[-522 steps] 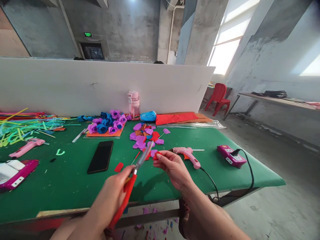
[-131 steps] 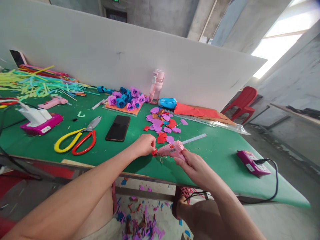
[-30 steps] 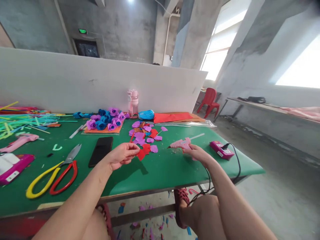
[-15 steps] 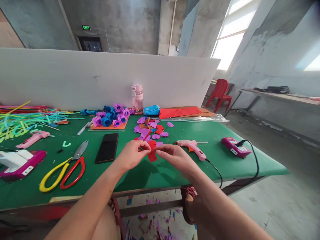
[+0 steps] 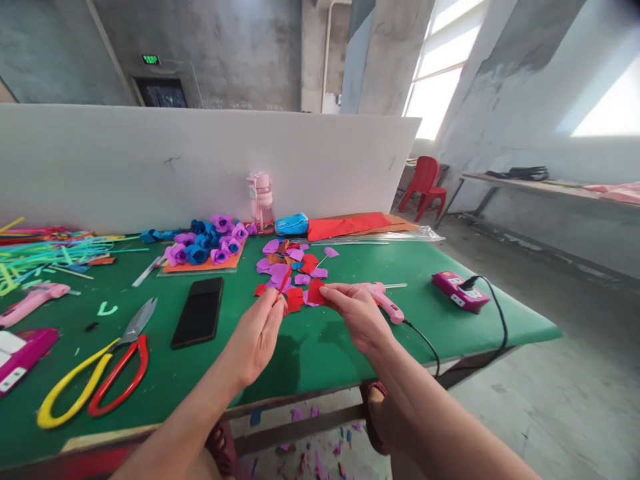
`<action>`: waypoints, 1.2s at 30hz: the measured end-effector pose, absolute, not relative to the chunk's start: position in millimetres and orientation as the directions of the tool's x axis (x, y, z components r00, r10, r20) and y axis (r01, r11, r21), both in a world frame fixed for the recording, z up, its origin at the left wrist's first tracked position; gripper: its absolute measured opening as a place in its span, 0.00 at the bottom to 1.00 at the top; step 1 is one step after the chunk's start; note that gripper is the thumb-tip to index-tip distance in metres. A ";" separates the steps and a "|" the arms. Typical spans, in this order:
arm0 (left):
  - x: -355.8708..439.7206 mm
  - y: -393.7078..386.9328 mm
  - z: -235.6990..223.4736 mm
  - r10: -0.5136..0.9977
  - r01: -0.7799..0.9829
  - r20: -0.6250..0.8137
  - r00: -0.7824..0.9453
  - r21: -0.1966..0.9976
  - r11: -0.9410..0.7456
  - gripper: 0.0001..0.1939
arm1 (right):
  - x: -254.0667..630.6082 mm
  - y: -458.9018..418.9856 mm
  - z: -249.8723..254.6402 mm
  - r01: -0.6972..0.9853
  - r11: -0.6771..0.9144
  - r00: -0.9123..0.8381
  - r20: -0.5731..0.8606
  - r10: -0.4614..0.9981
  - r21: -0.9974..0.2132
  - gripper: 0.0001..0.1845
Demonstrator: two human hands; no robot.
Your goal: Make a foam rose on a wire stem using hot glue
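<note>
My left hand [image 5: 257, 333] is closed, with a thin red strip [image 5: 285, 281] sticking up from its fingers. At those fingertips is a red paper piece [image 5: 294, 300]; I cannot tell whether it is gripped too. My right hand [image 5: 357, 312] pinches a rounded red petal [image 5: 315, 292] between thumb and fingers, a short gap away from the left. Behind both hands lie loose purple petals [image 5: 279, 272], mixed with red, brown and blue ones. A pink glue gun [image 5: 389, 307] rests just beyond my right hand, partly covered by it.
Left of my hands are a black phone [image 5: 199, 313] and scissors [image 5: 131, 339] with yellow and red handles. Purple and blue paper flowers [image 5: 203, 241] sit farther back, near a pink bottle [image 5: 261, 200]. A power strip [image 5: 457, 292] with a black cord stands at right.
My hands have drawn apart; the right now holds a red petal separate from the red piece by the left. The view has shifted, so the table's things appear farther left.
</note>
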State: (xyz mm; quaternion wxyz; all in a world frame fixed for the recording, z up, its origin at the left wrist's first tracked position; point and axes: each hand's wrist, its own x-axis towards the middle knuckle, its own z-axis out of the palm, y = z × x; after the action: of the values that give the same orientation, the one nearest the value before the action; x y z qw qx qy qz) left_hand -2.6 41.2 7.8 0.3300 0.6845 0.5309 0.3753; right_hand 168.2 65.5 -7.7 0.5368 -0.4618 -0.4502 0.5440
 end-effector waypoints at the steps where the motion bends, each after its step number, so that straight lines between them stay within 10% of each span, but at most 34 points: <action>1: -0.7 38.9 7.4 0.971 0.474 0.169 0.170 0.850 -0.231 0.14 | 169.8 67.6 -8.4 -0.204 -0.003 0.026 -0.009 1.000 -0.979 0.10; 21: 29.8 30.7 -11.0 0.964 0.064 0.025 0.266 0.997 -0.044 0.15 | 161.2 63.9 -13.7 -0.433 0.067 0.050 0.050 0.997 -0.899 0.10; 36: 24.7 31.9 -10.4 0.957 0.114 0.031 0.287 0.991 -0.067 0.15 | 160.4 62.0 -14.0 -0.407 0.070 0.002 0.076 0.997 -0.911 0.08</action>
State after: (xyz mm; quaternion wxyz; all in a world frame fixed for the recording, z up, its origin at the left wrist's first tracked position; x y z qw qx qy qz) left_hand 24.7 31.9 -10.4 0.5225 0.6089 0.4400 0.4033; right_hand 160.4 62.0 -14.0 0.6079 -0.3629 -0.4069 0.5773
